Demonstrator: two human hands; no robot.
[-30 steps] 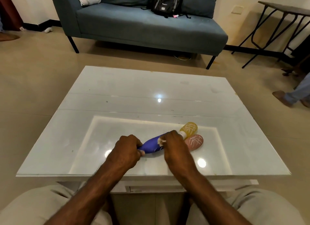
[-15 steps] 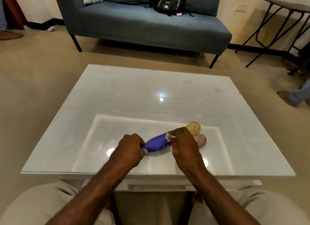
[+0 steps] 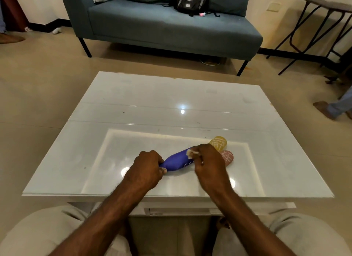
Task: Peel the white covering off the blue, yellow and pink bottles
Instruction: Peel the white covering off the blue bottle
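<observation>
In the head view, a white glossy table (image 3: 133, 141) is seen from above, with the blue bottle (image 3: 177, 160) lying on its side on the near half of the top, its length running from about eight o'clock to two o'clock. The lower end of the blue bottle is enclosed by the left hand (image 3: 147, 168), which is clenched around it. The upper end is covered by the right hand (image 3: 208, 162), whose fingertips are pinched on a scrap of white covering (image 3: 191, 153) at the bottle's upper flank (most of the visible blue surface is already bare). Both forearms are extended from six o'clock over the table's near edge.

At two o'clock from the right hand, just beyond its knuckles, the yellow bottle (image 3: 218, 143) is found lying on the table, wrapped in white netting. The pink bottle (image 3: 227, 157) is laid just beside it at three o'clock from the hand, likewise netted and partly hidden by the fingers; whether the two touch cannot be told.

Past the table, at twelve o'clock, a blue-grey sofa (image 3: 162, 27) is placed, with a black backpack (image 3: 190, 0) set on its seat. A dark folding table (image 3: 323, 17) is seen at two o'clock.
</observation>
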